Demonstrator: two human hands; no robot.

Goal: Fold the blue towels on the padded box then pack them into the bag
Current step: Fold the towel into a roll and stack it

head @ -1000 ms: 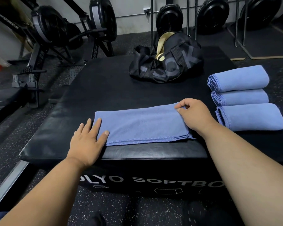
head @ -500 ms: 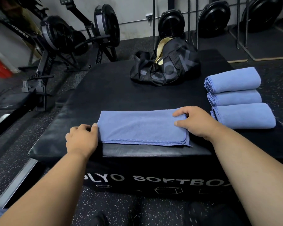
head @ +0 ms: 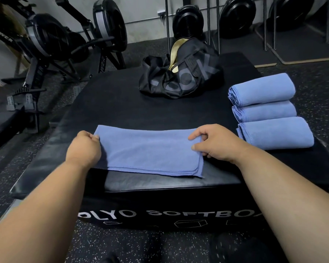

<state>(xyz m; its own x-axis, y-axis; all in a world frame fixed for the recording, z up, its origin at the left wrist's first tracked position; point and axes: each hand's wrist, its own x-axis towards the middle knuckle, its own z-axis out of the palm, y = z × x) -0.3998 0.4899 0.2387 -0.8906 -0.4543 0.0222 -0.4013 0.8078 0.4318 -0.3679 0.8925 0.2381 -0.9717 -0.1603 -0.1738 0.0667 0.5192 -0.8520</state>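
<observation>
A blue towel (head: 150, 149), folded into a long flat strip, lies near the front edge of the black padded box (head: 112, 103). My left hand (head: 84, 149) grips its left end with curled fingers. My right hand (head: 215, 143) pinches its right end between thumb and fingers. Three folded blue towels (head: 268, 111) lie side by side at the box's right edge. A black duffel bag (head: 180, 73) with a tan lining sits open at the back of the box.
Rowing machines (head: 51, 40) stand on the speckled rubber floor to the left and behind the box. Metal uprights (head: 167, 25) rise behind the bag. The box's front face carries white lettering.
My left hand went from lying flat on the towel's left end to gripping it. My right hand shifted its hold on the right end. The towel's ends have lifted slightly.
</observation>
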